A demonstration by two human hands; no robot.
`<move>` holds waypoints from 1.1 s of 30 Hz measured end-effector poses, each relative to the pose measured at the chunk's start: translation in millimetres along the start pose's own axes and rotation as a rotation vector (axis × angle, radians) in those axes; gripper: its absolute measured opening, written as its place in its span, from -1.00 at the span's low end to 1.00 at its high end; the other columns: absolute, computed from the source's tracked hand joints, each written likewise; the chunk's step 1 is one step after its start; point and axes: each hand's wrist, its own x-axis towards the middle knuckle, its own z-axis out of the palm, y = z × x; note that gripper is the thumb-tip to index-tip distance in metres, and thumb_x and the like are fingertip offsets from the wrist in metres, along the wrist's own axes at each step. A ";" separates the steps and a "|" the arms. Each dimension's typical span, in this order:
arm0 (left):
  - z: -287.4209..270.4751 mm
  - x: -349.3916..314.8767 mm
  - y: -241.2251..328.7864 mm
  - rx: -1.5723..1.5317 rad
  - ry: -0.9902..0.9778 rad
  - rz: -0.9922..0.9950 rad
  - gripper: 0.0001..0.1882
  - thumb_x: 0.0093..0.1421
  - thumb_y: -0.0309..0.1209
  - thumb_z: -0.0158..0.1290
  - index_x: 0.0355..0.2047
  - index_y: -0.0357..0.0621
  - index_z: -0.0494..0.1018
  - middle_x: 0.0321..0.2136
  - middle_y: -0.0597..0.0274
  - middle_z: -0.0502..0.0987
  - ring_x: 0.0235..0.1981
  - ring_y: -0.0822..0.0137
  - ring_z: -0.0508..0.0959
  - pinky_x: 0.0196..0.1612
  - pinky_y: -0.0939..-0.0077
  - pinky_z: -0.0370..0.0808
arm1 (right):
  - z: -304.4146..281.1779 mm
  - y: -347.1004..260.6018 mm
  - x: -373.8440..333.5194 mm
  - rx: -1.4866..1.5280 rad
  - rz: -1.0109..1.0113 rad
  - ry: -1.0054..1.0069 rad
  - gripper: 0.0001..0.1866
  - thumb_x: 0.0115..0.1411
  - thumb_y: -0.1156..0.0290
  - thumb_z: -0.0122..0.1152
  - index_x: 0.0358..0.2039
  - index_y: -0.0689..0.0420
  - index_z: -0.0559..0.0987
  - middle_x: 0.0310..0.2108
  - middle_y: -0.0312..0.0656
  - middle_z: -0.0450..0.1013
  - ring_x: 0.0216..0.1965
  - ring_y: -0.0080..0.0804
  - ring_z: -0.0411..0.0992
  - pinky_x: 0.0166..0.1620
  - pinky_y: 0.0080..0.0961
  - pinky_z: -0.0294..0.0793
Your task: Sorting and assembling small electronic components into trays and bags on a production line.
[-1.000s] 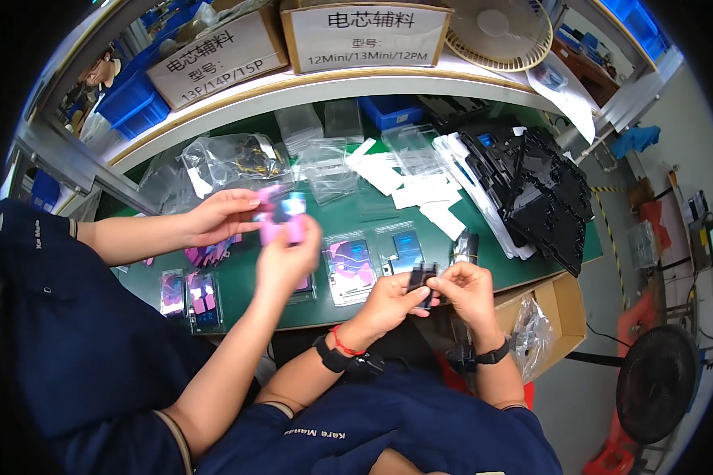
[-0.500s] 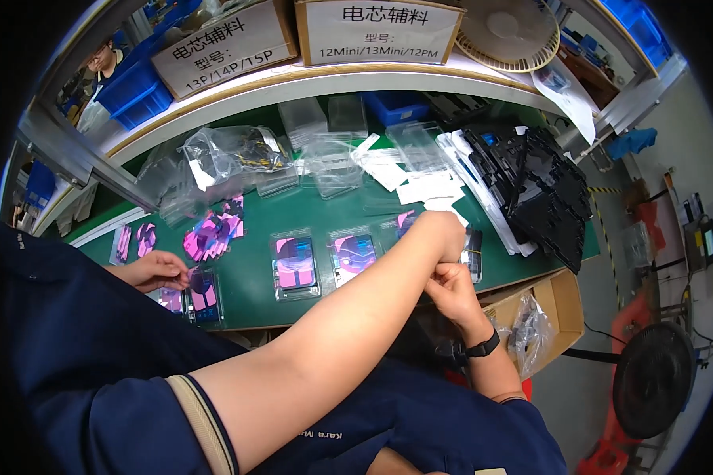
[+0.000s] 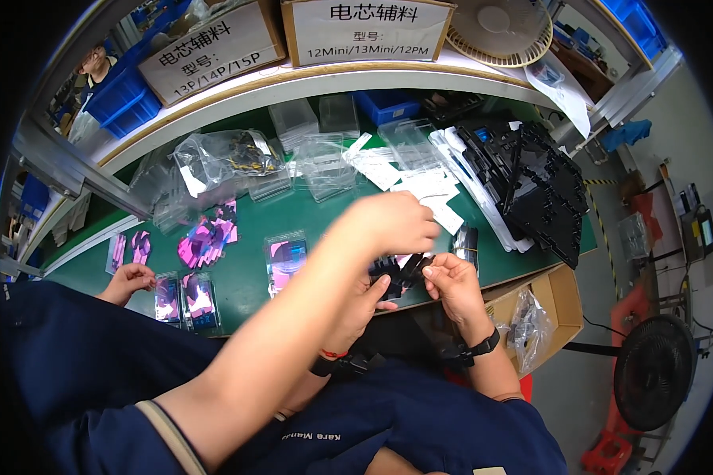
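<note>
My left hand [image 3: 355, 307], a red string and a black band at its wrist, grips dark, flat, thin pieces [image 3: 386, 267]. My right hand [image 3: 454, 286], wearing a black watch, pinches the right end of these black pieces between thumb and fingers. Something pink and white shows just below them, partly hidden. A co-worker's forearm [image 3: 285, 317] crosses in front of my left arm, and its blurred hand [image 3: 396, 224] hovers above my hands. Beside my right hand lies a banded bundle of dark flat pieces [image 3: 467, 244].
Clear trays with pink-and-blue pieces [image 3: 286, 260] lie on the green table [image 3: 245, 281]. The co-worker's other hand [image 3: 131, 281] is near two more trays at left. Pink cards [image 3: 207, 236], clear plastic cases [image 3: 321, 166], white papers [image 3: 428, 186] and stacked black trays [image 3: 523, 186] lie farther back. A carton [image 3: 558, 305] stands right.
The co-worker's forearm has swung left and its hand has lifted off the table's right part. My left hand has come into view, and black pieces now show between my hands.
</note>
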 end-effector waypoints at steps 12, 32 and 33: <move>-6.4 -1.0 6.0 0.025 0.020 0.113 -0.80 0.18 -0.54 0.16 -0.17 -0.27 0.53 -0.29 0.24 0.61 -0.40 0.51 0.56 -0.46 0.66 0.54 | 16.9 5.6 1.7 -0.063 -0.168 0.004 -0.76 0.03 0.66 0.39 -0.53 0.13 0.46 -0.57 -0.44 0.41 -0.56 -0.83 0.26 -0.48 -0.81 0.29; -42.3 -4.0 18.9 -0.221 0.244 0.121 -0.84 0.17 -0.53 0.18 -0.23 -0.20 0.50 -0.36 0.27 0.61 -0.44 0.51 0.58 -0.56 0.68 0.50 | 15.8 8.3 50.5 -1.093 -0.380 0.304 -0.73 -0.03 0.32 0.45 -0.55 0.24 0.55 -0.68 -0.17 0.46 -0.65 -0.30 0.43 -0.54 -0.40 0.38; -44.0 -5.0 19.5 -0.222 0.255 0.124 -0.84 0.17 -0.53 0.18 -0.23 -0.20 0.50 -0.36 0.27 0.61 -0.44 0.51 0.58 -0.56 0.68 0.50 | 21.7 4.2 46.2 -1.251 -0.427 0.325 -0.73 -0.05 0.31 0.44 -0.50 0.22 0.55 -0.62 -0.14 0.46 -0.59 -0.16 0.44 -0.49 -0.29 0.41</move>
